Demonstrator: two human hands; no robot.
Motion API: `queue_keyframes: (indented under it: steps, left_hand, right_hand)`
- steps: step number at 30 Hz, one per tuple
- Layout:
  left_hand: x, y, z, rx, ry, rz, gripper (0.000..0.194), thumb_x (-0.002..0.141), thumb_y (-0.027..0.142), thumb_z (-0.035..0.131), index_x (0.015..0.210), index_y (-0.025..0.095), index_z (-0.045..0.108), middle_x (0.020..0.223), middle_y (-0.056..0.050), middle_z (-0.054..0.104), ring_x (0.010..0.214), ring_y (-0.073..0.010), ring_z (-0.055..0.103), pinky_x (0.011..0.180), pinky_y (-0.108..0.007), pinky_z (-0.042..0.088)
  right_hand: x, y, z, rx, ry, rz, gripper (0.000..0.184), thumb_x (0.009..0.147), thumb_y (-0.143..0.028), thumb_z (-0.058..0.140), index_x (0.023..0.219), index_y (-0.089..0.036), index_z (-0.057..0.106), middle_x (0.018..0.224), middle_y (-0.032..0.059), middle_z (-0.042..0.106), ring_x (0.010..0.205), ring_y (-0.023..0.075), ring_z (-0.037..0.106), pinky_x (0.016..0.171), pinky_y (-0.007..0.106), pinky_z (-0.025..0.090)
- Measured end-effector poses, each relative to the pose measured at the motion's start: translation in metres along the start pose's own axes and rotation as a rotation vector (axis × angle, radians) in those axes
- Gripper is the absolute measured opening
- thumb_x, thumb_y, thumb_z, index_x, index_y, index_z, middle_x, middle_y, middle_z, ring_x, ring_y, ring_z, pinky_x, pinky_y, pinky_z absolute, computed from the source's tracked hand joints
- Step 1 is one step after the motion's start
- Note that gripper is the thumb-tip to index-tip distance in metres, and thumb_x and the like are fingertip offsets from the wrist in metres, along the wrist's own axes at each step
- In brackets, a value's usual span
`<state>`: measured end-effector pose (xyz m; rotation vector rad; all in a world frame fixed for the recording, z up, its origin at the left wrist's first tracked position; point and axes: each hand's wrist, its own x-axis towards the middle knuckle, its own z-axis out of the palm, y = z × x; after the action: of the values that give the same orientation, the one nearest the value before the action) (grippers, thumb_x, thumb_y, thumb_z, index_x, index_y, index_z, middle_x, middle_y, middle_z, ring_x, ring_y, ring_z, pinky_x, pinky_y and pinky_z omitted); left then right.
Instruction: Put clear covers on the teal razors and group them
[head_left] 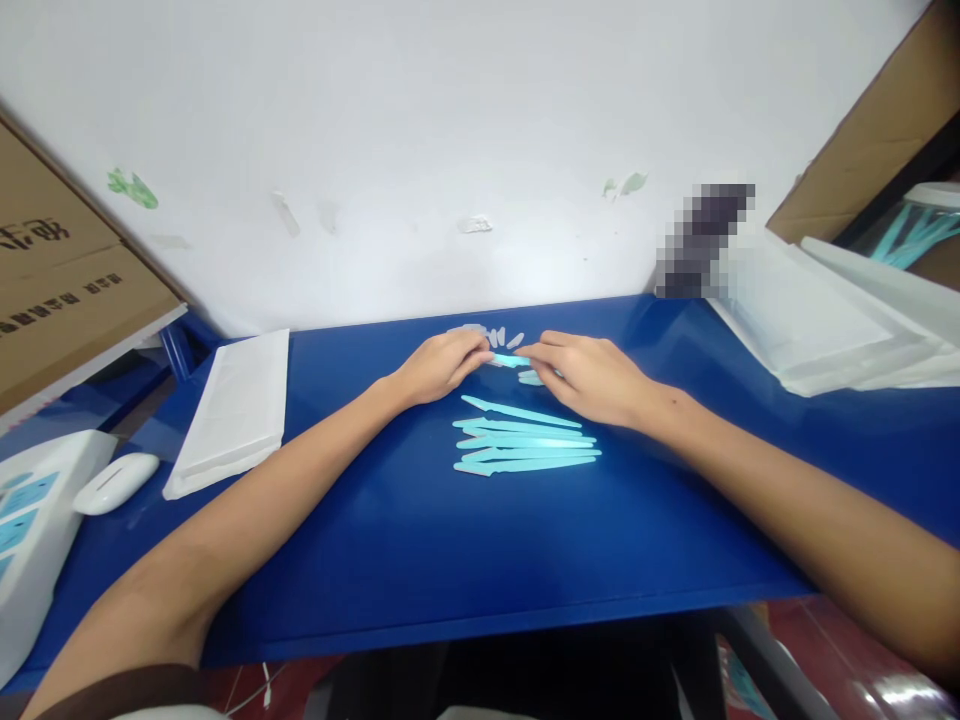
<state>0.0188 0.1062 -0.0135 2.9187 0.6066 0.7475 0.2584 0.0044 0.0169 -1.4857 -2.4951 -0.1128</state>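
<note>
Head view: you have a slim turquoise stick (511, 360) between your two hands, toward the wall side of the blue table (420, 540); whether it clears the surface is hard to tell. Your left hand (448, 362) pinches its left end between thumb and fingers, and your right hand (592, 375) has fingertips closed on the other end. Nearer you lies a loose row of like sticks (529, 440), and small pale slips (514, 341) sit just beyond your fingers. Judging by its look, the stick is light, smooth plastic, stiff along its length but thin enough to bend or snap if levered, and its glossy face may slide under dry fingertips. Take hold by the plain, tapering handle and pinch gently; treat the notched end as delicate and possibly sharp, though its edge is too small to make out.
</note>
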Motion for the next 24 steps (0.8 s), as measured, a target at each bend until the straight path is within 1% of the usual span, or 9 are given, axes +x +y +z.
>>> queue_keyframes:
  steps: [4, 7, 10, 15, 17, 19, 21, 22, 24]
  left_hand:
    - [-0.001, 0.005, 0.002, 0.035, 0.201, 0.078, 0.043, 0.109, 0.037, 0.023, 0.080, 0.020, 0.050, 0.071, -0.003, 0.056, 0.062, -0.0162, 0.050, 0.062, -0.029, 0.039]
    - [0.001, 0.010, 0.003, 0.067, 0.344, 0.176, 0.045, 0.108, 0.033, 0.022, 0.070, 0.022, 0.042, 0.061, -0.001, 0.049, 0.054, -0.0157, 0.044, 0.057, -0.031, 0.035]
    - [0.004, 0.020, 0.002, 0.089, 0.402, 0.241, 0.044, 0.107, 0.026, 0.024, 0.065, 0.022, 0.038, 0.055, 0.001, 0.044, 0.048, -0.0144, 0.039, 0.054, -0.031, 0.031]
    - [0.011, 0.042, -0.004, 0.160, 0.422, 0.221, 0.047, 0.107, 0.023, 0.026, 0.061, 0.021, 0.038, 0.052, 0.002, 0.045, 0.045, -0.0119, 0.038, 0.051, -0.030, 0.028]
    - [0.013, 0.048, -0.005, 0.177, 0.404, 0.193, 0.049, 0.107, 0.025, 0.026, 0.061, 0.021, 0.039, 0.052, 0.001, 0.046, 0.045, -0.0118, 0.038, 0.051, -0.031, 0.027]
    - [0.014, 0.053, -0.004, 0.154, 0.377, 0.104, 0.052, 0.108, 0.029, 0.024, 0.060, 0.021, 0.039, 0.052, 0.001, 0.046, 0.045, -0.0120, 0.038, 0.052, -0.031, 0.027]
    - [0.015, 0.057, -0.002, 0.082, 0.341, -0.034, 0.055, 0.109, 0.034, 0.020, 0.060, 0.021, 0.040, 0.053, 0.001, 0.046, 0.047, -0.0127, 0.040, 0.053, -0.031, 0.028]
    - [0.016, 0.058, 0.000, 0.033, 0.305, -0.087, 0.055, 0.109, 0.036, 0.020, 0.061, 0.021, 0.041, 0.054, 0.001, 0.047, 0.049, -0.0131, 0.041, 0.055, -0.031, 0.030]
    - [0.019, 0.057, 0.001, -0.063, 0.197, -0.118, 0.054, 0.109, 0.039, 0.021, 0.066, 0.020, 0.046, 0.060, -0.001, 0.052, 0.055, -0.0145, 0.047, 0.059, -0.031, 0.035]
  right_hand:
    - [-0.003, -0.002, 0.000, 0.240, 0.059, -0.089, 0.036, 0.104, -0.032, 0.041, 0.126, -0.019, 0.066, 0.110, 0.0091, 0.070, 0.097, 0.0228, 0.063, 0.078, 0.032, 0.044]
    - [-0.005, -0.004, 0.002, 0.347, 0.071, -0.149, 0.036, 0.105, -0.034, 0.041, 0.122, -0.017, 0.068, 0.104, 0.0088, 0.071, 0.091, 0.0210, 0.063, 0.080, 0.032, 0.045]
    - [-0.006, -0.007, 0.003, 0.381, 0.074, -0.190, 0.039, 0.106, -0.036, 0.037, 0.120, -0.017, 0.067, 0.098, 0.0085, 0.071, 0.086, 0.0199, 0.062, 0.078, 0.032, 0.046]
    - [-0.009, -0.010, -0.002, 0.396, 0.147, -0.227, 0.037, 0.106, -0.033, 0.037, 0.117, -0.015, 0.068, 0.104, 0.0107, 0.073, 0.088, 0.0201, 0.065, 0.079, 0.031, 0.047]
    - [-0.009, -0.011, -0.004, 0.398, 0.166, -0.226, 0.036, 0.106, -0.033, 0.038, 0.112, -0.015, 0.069, 0.101, 0.0099, 0.074, 0.086, 0.0195, 0.065, 0.078, 0.031, 0.046]
    - [-0.009, -0.012, -0.005, 0.393, 0.164, -0.198, 0.037, 0.106, -0.034, 0.036, 0.107, -0.016, 0.069, 0.099, 0.0093, 0.074, 0.083, 0.0190, 0.065, 0.077, 0.030, 0.046]
    - [-0.008, -0.011, -0.006, 0.367, 0.137, -0.167, 0.039, 0.107, -0.034, 0.034, 0.106, -0.016, 0.069, 0.101, 0.0096, 0.074, 0.085, 0.0191, 0.065, 0.078, 0.031, 0.046]
    - [-0.008, -0.009, -0.007, 0.338, 0.114, -0.157, 0.040, 0.107, -0.035, 0.034, 0.106, -0.016, 0.069, 0.103, 0.0099, 0.073, 0.086, 0.0196, 0.065, 0.079, 0.031, 0.046]
    - [-0.007, 0.000, -0.010, 0.252, 0.055, -0.146, 0.040, 0.106, -0.036, 0.034, 0.108, -0.015, 0.068, 0.103, 0.0107, 0.073, 0.089, 0.0211, 0.065, 0.080, 0.032, 0.045]
